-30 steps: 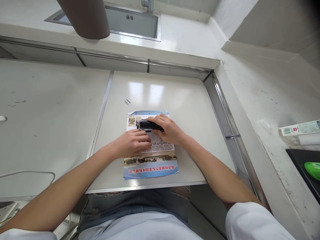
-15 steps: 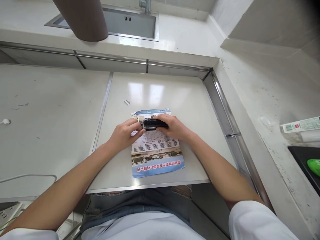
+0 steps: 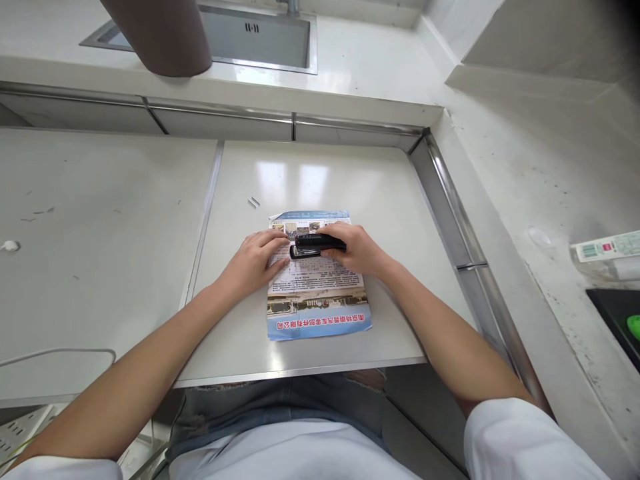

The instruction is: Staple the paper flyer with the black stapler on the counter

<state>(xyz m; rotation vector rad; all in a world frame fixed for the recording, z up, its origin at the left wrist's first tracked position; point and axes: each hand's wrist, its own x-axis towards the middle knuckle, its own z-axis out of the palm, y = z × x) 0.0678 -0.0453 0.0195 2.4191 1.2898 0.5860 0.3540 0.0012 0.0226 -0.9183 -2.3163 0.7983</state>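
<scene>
A black stapler [image 3: 313,245] lies on its side, above a printed leaflet [image 3: 320,283] with photos and a blue band. My right hand [image 3: 360,248] grips the stapler's rear end, thumb below and fingers above. Just left of the stapler's front end is my left hand [image 3: 257,259], its thumb and fingers apart over the leaflet's left edge, with nothing held between them. Two small strips of staples [image 3: 253,202] rest on the white table [image 3: 390,200] beyond the leaflet. My right palm and fingers hide the stapler's back part.
A brown cylindrical container [image 3: 175,47] stands on the counter in front of a steel sink [image 3: 260,40]. To the left are a white cable [image 3: 60,350] and a small white object [image 3: 11,246]. A box [image 3: 607,248] and a black tray [image 3: 607,310] lie on the right ledge.
My left hand has come off the stapler's front end and its fingers have spread. The stapler and leaflet sit slightly farther right in view, and the stapler's front end now shows.
</scene>
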